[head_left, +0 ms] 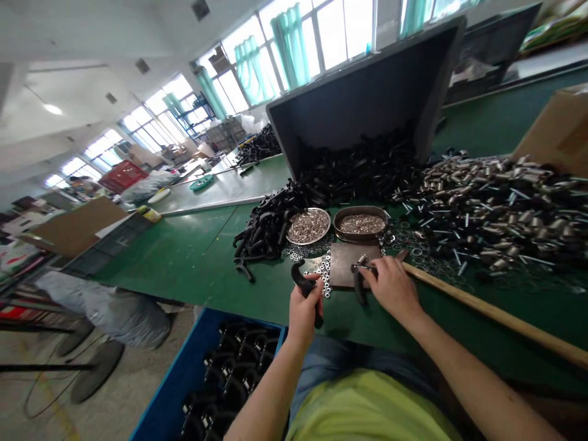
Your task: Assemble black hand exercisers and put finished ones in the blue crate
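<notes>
My left hand (304, 309) is closed around a curved black hook-shaped part (302, 283), held upright just off the near edge of the green table (193, 257). My right hand (391, 285) rests on another black part (359, 283) beside a small dark square plate (345, 263), fingers pinched on a small metal piece I cannot make out. Loose washers (324, 269) lie between the two hands.
Two round dishes of small metal parts (309, 225) (361, 223) stand behind the plate. A tipped grey bin (367, 98) spills black parts (266, 229). Metal sleeves and bolts (496, 208) pile at right. A wooden handle (496, 315) lies diagonally. A blue crate (184, 380) of black parts sits below.
</notes>
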Demonstrator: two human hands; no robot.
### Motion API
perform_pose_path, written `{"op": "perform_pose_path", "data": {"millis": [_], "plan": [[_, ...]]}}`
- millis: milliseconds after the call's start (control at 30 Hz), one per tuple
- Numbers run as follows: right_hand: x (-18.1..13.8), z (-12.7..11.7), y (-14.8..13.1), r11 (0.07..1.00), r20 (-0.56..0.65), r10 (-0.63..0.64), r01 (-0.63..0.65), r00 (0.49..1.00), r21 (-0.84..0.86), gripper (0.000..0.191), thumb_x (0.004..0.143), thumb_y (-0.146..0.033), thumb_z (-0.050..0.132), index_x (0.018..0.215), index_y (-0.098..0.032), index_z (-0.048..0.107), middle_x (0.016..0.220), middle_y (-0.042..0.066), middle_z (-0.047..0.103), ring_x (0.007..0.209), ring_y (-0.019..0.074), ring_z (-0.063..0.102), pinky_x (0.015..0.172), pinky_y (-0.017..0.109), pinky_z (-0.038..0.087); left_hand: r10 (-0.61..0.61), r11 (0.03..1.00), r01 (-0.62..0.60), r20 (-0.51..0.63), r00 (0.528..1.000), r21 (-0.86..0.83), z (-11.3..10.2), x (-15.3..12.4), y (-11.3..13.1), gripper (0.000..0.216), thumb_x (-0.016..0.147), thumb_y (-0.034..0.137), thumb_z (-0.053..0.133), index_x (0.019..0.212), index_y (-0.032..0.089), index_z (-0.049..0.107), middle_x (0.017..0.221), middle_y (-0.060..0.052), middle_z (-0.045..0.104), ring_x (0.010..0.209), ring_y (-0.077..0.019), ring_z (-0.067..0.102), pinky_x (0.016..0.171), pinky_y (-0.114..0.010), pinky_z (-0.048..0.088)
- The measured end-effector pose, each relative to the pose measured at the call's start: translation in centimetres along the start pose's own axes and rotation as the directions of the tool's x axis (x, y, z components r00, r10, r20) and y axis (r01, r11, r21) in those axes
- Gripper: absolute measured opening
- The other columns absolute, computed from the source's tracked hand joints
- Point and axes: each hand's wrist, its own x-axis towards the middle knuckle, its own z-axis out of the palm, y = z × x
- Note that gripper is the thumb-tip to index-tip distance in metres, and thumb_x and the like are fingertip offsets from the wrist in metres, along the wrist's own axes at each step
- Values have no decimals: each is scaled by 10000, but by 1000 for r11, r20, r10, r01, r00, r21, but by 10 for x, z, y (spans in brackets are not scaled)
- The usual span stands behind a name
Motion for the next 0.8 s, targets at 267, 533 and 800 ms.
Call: {"op": "perform_pose_path", "data": {"millis": [267,533,800], "plan": [[32,27,-5,933,142,13,39,990,-359,488,843,-604,416,907,-147,574,835,157,634,871,296,559,671,356,391,-246,933,272,135,960,-235,-5,3,-12,405,772,541,591,893,161,520,564,61,443,423,-49,366,373,-163,305],[29,4,-20,899,201,6,-94,980,428,275,887,-437,452,861,-215,612,792,20,670,716,173,617,650,265,430,-335,863,412,277,900,-294,3,18,-6,352,711,369,716,768,175,428,556,79,402,426,-22,307,371,-131,219],[28,-12,-37,852,89,-136,71,987,519,136,874,-282,520,834,-205,626,793,8,665,753,140,618,691,237,443,-394,864,469,334,856,-182,21,32,3,424,592,289,793,858,178,482,581,93,365,440,-19,280,383,-151,194]]}}
